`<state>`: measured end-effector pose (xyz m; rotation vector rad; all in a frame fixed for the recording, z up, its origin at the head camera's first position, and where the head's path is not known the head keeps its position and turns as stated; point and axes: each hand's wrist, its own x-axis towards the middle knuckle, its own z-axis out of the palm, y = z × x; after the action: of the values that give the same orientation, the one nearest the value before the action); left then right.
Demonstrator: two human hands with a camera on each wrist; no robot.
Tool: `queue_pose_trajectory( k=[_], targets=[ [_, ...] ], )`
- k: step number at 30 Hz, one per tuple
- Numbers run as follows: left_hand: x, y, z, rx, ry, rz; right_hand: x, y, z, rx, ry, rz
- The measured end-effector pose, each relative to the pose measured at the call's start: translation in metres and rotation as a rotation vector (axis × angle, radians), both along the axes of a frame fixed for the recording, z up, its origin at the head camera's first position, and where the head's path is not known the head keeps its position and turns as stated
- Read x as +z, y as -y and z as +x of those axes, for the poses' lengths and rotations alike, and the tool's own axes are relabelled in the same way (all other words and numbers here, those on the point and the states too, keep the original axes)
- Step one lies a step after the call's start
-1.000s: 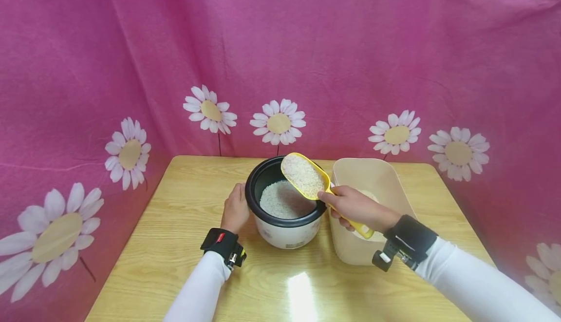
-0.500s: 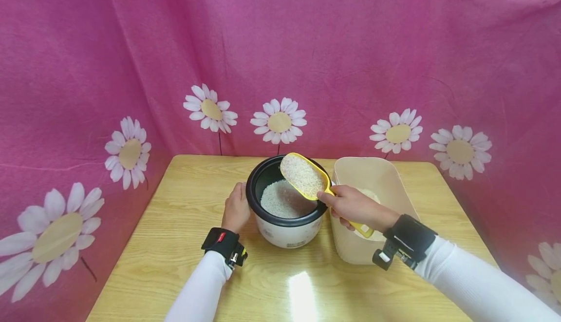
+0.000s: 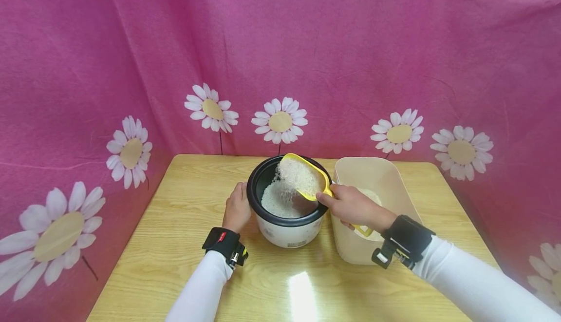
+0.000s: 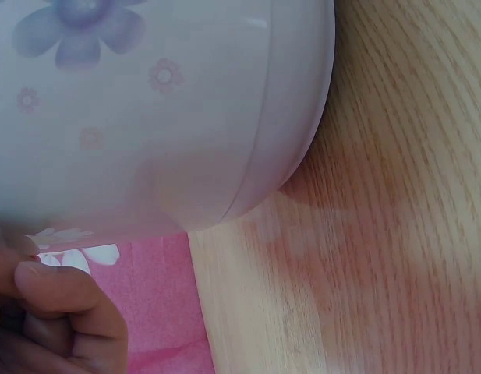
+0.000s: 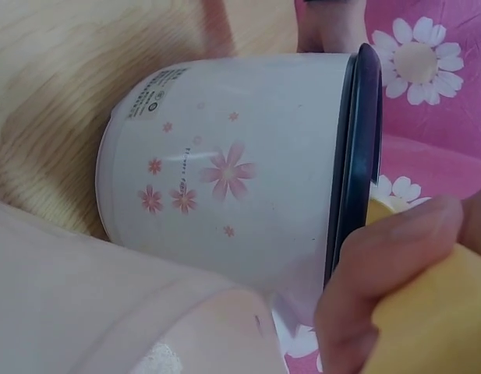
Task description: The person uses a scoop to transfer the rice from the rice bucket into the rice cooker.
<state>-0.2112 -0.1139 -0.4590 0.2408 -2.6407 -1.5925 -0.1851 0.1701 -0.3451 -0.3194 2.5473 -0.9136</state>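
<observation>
A white rice cooker [image 3: 287,234] with a black rim and printed flowers stands on the table, rice [image 3: 280,202] inside it. My left hand [image 3: 237,208] grips its left side at the rim; in the left wrist view the fingers [image 4: 65,300] curl by the pot wall. My right hand [image 3: 357,207] holds a yellow scoop [image 3: 326,185] by its handle, over the right part of the cooker's opening. The scoop is heaped with rice and tilted to the left, and grains spill over its edge into the cooker. In the right wrist view, curled fingers [image 5: 388,257] wrap the yellow handle.
A beige bin [image 3: 374,168] with rice in it stands right beside the cooker, under my right forearm. Both stand on a wooden table [image 3: 197,176]. Pink cloth [image 3: 333,59] with printed daisies hangs behind and at both sides.
My right hand has turned the scoop from nearly level to tilted leftward, and rice now falls from it into the cooker. My left hand has stayed at the cooker's side.
</observation>
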Motion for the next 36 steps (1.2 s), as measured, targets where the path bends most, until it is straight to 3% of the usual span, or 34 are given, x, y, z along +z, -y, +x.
queue_pose_trajectory(
  k=[13,21,26,36],
  targets=[
    [0.0001,0.0001,0.0006,0.001,-0.005,0.003,-0.0019,-0.0004,-0.0007,0.025,-0.147,0.093],
    [0.0007,-0.0013,0.0008,0.009,-0.012,-0.013,-0.0006,-0.0012,-0.0015,0.014,-0.141,0.135],
    [0.0004,-0.001,-0.0006,0.008,-0.015,-0.01,-0.0022,-0.002,-0.0036,0.025,-0.204,0.153],
    [0.0011,0.0,-0.0023,0.001,-0.023,-0.004,-0.0023,-0.0033,-0.008,0.031,-0.241,0.194]
  ],
)
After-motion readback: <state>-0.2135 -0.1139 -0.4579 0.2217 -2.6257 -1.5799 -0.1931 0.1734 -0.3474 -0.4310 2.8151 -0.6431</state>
